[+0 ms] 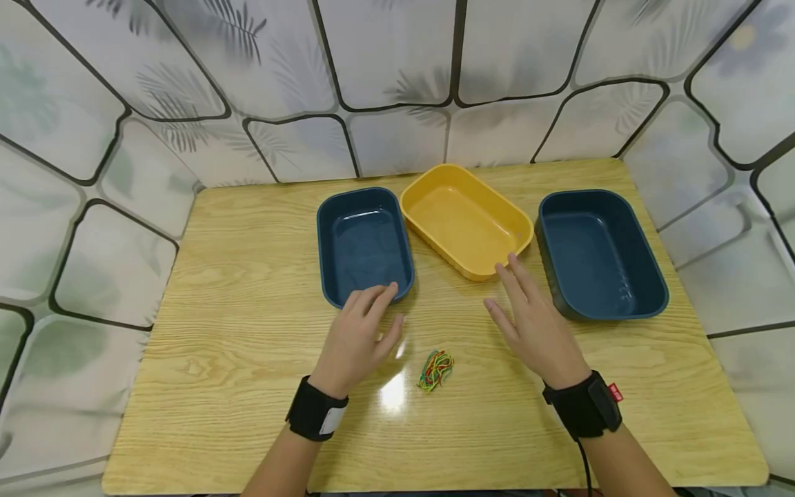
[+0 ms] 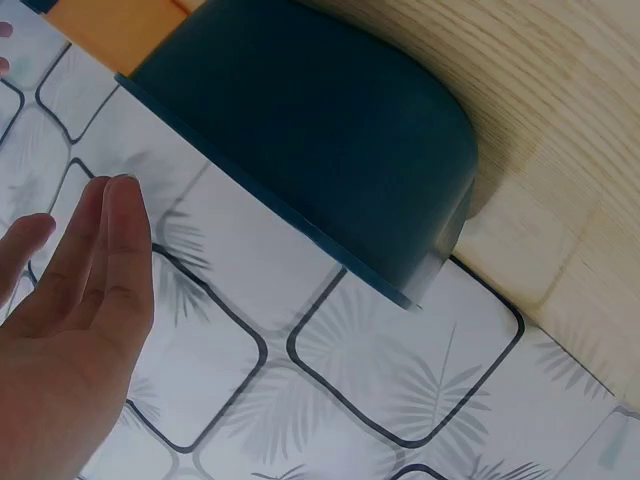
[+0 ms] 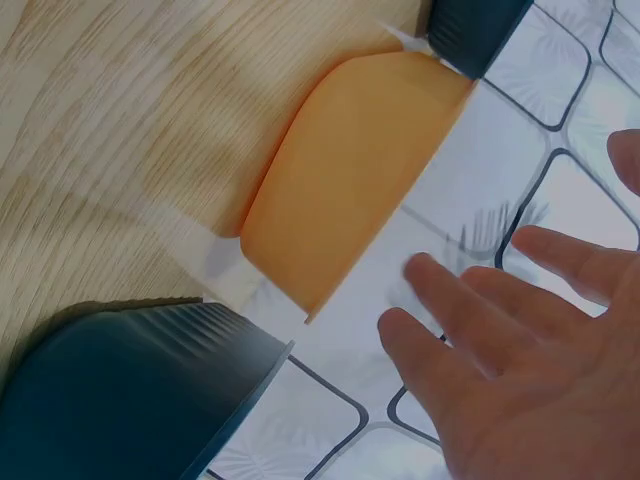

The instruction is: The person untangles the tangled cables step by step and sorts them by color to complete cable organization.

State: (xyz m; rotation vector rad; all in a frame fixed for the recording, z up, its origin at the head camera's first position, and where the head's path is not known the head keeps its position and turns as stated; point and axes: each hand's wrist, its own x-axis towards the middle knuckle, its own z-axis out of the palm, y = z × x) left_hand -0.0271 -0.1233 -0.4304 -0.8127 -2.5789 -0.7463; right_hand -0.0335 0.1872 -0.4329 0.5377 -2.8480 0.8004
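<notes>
Wooden table (image 1: 236,228) carries three tubs (image 1: 467,221) and rubber bands (image 1: 435,369).

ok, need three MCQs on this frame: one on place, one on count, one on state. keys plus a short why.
1. Where does the band bundle lie?
A. in the yellow tray
B. on the table between the hands
C. in the right blue tray

2. How many trays are on the table?
A. two
B. three
C. four

3. What is the state of the hands?
A. both open, holding nothing
B. left grips a tray
C. right pinches the bands

1 B: the bundle sits on bare wood between the left hand and the right hand.
2 B: left blue tray, yellow tray and right blue tray.
3 A: fingers of both hands are straight and hold nothing.
</notes>
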